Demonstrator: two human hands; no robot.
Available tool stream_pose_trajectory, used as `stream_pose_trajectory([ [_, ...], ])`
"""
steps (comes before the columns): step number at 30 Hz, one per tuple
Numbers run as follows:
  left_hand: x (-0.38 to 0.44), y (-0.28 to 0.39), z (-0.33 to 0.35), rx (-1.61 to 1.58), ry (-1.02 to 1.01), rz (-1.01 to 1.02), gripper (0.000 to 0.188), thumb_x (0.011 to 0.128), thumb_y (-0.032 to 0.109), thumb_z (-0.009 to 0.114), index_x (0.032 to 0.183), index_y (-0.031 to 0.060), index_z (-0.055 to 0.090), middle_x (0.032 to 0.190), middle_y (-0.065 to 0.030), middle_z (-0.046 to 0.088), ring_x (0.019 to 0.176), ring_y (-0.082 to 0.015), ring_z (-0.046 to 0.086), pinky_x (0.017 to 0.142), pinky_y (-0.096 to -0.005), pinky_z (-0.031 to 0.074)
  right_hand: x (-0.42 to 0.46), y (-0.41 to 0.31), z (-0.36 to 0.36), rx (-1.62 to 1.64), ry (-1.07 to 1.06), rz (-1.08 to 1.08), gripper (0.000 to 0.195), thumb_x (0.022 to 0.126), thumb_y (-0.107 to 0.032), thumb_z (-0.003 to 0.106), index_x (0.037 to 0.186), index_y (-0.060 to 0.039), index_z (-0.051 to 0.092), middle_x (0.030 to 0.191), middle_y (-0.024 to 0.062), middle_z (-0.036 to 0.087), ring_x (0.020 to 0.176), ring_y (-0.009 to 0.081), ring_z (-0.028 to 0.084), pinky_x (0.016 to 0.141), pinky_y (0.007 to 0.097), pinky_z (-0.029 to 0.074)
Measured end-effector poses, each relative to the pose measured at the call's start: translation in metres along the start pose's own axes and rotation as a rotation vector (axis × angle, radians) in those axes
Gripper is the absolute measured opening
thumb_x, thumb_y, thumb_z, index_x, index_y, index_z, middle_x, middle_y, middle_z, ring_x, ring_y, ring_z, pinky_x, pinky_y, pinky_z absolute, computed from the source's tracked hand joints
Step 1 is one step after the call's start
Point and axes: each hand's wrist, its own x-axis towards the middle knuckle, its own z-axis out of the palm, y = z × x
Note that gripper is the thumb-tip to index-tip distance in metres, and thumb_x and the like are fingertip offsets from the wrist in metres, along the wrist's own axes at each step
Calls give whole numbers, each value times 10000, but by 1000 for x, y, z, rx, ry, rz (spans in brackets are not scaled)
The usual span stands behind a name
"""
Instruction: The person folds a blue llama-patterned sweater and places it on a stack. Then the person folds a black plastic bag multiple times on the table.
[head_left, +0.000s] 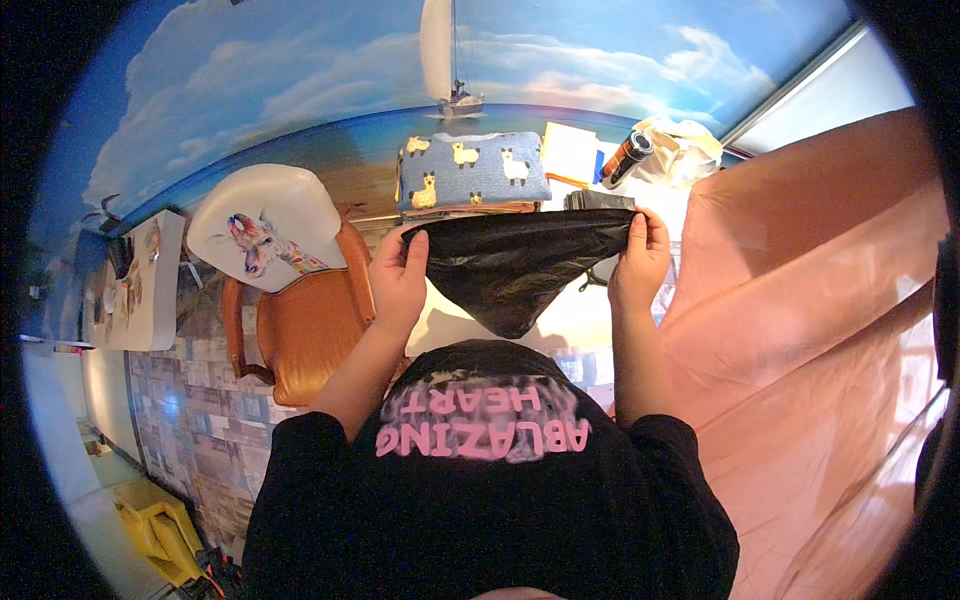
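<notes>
A thin black sheet, probably a plastic bag, is stretched between my hands above the white table. My left hand pinches its left top corner, thumb towards me. At the opposite corner, my right hand grips the edge between thumb and fingers. Its lower part hangs in a point near my chest. Just behind it lies a stack of folded black material, partly covered. Further back is a folded blue garment with a llama print, on top of other folded cloth.
A dark cylindrical can, a white plastic bag and folded yellow-white cloth or paper occupy the table's back right. Left stands a brown armchair; beyond it is a white side table. Pinkish-orange fabric drapes along the right.
</notes>
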Motion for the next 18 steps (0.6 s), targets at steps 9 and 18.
stream_pose_trajectory([
  [9, 20, 22, -12, 202, 118, 211, 206, 1036, 187, 629, 920, 17, 627, 797, 26, 566, 746, -66, 495, 668, -237, 425, -5, -3, 1, 26, -27, 85, 135, 1041, -92, 592, 1125, -15, 664, 997, 29, 658, 876, 80, 575, 808, 224, 472],
  [18, 31, 49, 11, 635, -245, 476, 665, 820, 348, 827, 1335, 32, 547, 1342, -177, 558, 1271, -381, 506, 1108, -494, 364, -32, -40, 35, -284, -370, -70, 100, 980, -71, 667, 1061, -31, 710, 965, 23, 684, 869, 105, 613, 787, 250, 489],
])
